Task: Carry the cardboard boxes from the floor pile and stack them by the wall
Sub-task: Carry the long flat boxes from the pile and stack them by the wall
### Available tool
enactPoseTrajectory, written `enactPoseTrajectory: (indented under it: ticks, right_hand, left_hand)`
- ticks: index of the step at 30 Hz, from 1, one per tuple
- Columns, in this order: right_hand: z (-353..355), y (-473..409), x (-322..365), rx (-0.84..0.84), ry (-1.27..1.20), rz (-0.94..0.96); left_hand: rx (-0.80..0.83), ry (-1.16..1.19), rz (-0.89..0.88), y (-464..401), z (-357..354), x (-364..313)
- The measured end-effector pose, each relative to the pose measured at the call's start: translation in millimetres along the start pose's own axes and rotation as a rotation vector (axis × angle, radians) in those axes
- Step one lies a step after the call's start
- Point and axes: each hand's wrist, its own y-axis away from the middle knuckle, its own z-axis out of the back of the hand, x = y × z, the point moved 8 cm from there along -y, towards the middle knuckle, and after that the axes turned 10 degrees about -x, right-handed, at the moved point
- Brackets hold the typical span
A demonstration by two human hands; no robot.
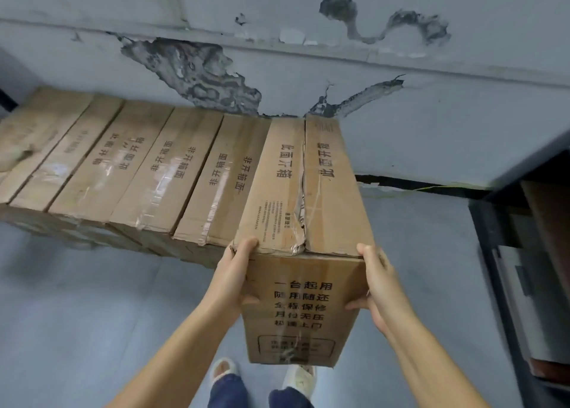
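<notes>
Peeling grey wall (pixel 401 124), long brown printed cardboard box (pixel 302 191) with split top seam, left hand (pixel 236 272) and right hand (pixel 374 279) gripping its near end

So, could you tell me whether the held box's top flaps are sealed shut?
Closed, not cleanly sealed: the box has torn, crumpled tape along its centre seam.

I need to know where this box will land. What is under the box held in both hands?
Under the near end of the held box show grey floor and two slippered feet. Whatever lies beneath its far end, by the row of boxes, is covered.
</notes>
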Motion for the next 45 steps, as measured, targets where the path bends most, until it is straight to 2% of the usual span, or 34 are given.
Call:
enactPoseTrajectory:
  ticks: [5, 10, 15, 19, 22, 24, 28, 34, 40, 45]
  right_hand:
    - [-31, -88, -40, -0.003, -0.022, 0.023]
    - [-54, -143, -133, -0.027, -0.016, -0.013]
    - [-70, -164, -201, 0.024, 0.091, -0.053]
    - [-79, -175, -219, 0.021, 0.128, -0.099]
    - [-94, -182, -210, 0.039, 0.139, -0.088]
    - [-107, -193, -195, 0.046, 0.133, -0.059]
    - [-143, -232, -172, 0.05, 0.112, -0.028]
    - [-172, -285, -186, 0.049, 0.167, -0.038]
    - [-161, -278, -179, 0.138, 0.236, -0.036]
    - [-123, -220, -140, 0.168, 0.349, 0.039]
  left_hand:
    - [0.029, 0.017, -0.042, -88, -31, 34]
    - [0.046, -0.028, -0.013, -166, -28, 113]
    - [0.004, -0.075, 0.135, -206, -4, 188]
    - [0.035, -0.079, 0.357, -215, 0, 215]
    - [0.032, 0.107, 0.508, -225, -5, 204]
    - [0.015, 0.236, 0.5, -240, -10, 181]
    - [-0.005, 0.301, 0.415, -274, -18, 137]
    - [-0.038, 0.509, 0.467, -316, -22, 131]
    - [-0.042, 0.398, 0.378, -310, -9, 138]
    - [-0.073, 0.089, 0.21, -254, 20, 97]
